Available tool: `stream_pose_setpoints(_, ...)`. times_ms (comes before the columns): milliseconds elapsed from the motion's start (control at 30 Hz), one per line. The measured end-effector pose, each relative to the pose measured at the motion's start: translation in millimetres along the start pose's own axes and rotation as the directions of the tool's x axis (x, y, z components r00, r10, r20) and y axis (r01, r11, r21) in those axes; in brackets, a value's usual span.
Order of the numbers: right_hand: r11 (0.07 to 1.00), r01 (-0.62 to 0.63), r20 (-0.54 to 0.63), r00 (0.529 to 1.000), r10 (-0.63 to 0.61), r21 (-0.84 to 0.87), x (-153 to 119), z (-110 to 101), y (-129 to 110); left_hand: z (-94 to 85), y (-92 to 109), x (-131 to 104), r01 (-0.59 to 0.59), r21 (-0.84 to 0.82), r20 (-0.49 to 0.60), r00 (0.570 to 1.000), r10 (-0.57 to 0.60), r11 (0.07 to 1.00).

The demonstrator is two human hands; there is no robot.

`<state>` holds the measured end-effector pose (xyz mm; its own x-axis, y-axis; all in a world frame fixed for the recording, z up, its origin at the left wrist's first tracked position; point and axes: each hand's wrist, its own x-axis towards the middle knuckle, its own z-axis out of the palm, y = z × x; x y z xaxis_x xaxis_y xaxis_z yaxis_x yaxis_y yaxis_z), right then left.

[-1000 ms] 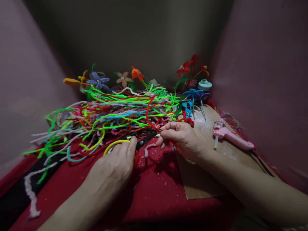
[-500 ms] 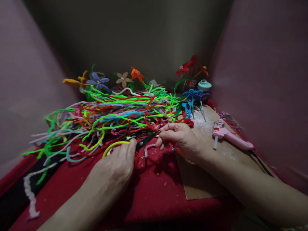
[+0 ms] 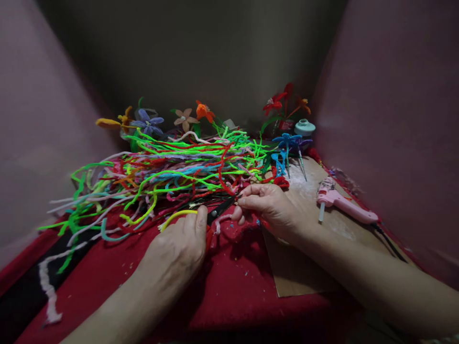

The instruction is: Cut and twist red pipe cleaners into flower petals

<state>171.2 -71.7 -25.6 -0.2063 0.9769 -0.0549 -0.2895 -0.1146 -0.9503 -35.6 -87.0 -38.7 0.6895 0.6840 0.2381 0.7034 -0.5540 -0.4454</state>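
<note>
My left hand [image 3: 179, 246] is wrapped round the handles of a pair of scissors [image 3: 223, 209] with black blades and a yellow loop. The blades point right, and their tips reach the fingertips of my right hand [image 3: 267, 205]. Thumb and forefinger of that hand are pinched on the lower end of a red pipe cleaner [image 3: 221, 174], which curves down from the pile. The exact pinched spot is small and partly hidden. A short pink pipe cleaner piece [image 3: 218, 223] lies just below the blades.
A heap of coloured pipe cleaners [image 3: 172, 162] spreads behind my hands. Pipe-cleaner flowers [image 3: 147, 122] stand along the back. On the right, a pink glue gun [image 3: 344, 203] with a black cord rests on a cardboard sheet [image 3: 297, 272]. Red cloth [image 3: 229, 296] covers the table.
My left hand has moved slightly right with the scissors, bringing the blades closer in to my right fingertips. The right hand stays almost where it was.
</note>
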Motion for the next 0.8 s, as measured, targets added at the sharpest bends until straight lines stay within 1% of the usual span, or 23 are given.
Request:
stream_pose_setpoints(67,1.0,0.005,0.001,1.0,-0.005,0.002,-0.3,0.2,-0.5,-0.6,-0.9,-0.9,0.011,-0.047,-0.006,1.0,-0.011,0.999)
stream_pose_setpoints(133,1.0,0.002,-0.007,1.0,-0.002,0.001,-0.3,0.3,-0.9,-1.5,-1.4,-1.8,0.025,-0.056,-0.015,1.0,-0.026,0.998)
stream_pose_setpoints(233,1.0,-0.007,-0.015,1.0,0.007,0.008,0.1,0.1,-1.0,-2.7,-0.6,-2.0,0.029,-0.001,-0.008,1.0,-0.029,1.0)
stream_pose_setpoints(333,1.0,-0.013,0.004,1.0,0.013,0.023,0.6,-0.4,-0.2,-1.8,1.9,-1.1,-0.008,0.071,0.0,1.0,0.008,0.997)
stream_pose_setpoints(400,0.999,-0.02,0.013,1.0,0.02,0.03,0.7,-0.6,0.3,0.2,3.5,-0.7,-0.031,0.067,-0.001,1.0,0.032,0.997)
stream_pose_setpoints(500,0.999,-0.028,0.015,1.0,0.027,0.03,0.4,-0.5,0.1,3.2,4.9,-0.9,-0.037,0.004,0.002,0.999,0.037,0.999)
stream_pose_setpoints(600,0.999,-0.025,0.011,1.0,0.025,0.023,-0.2,0.0,-1.0,4.1,4.5,-0.7,-0.002,-0.045,0.046,0.999,0.004,0.999)
stream_pose_setpoints(700,1.0,-0.001,0.005,1.0,0.001,0.002,-1.1,0.7,-1.6,1.5,2.3,0.6,0.038,-0.139,0.071,0.997,-0.029,0.99)
stream_pose_setpoints(800,1.0,0.013,0.001,1.0,-0.013,0.009,-1.9,1.7,-0.6,-4.2,-0.4,1.6,0.069,-0.233,0.074,0.996,-0.053,0.97)
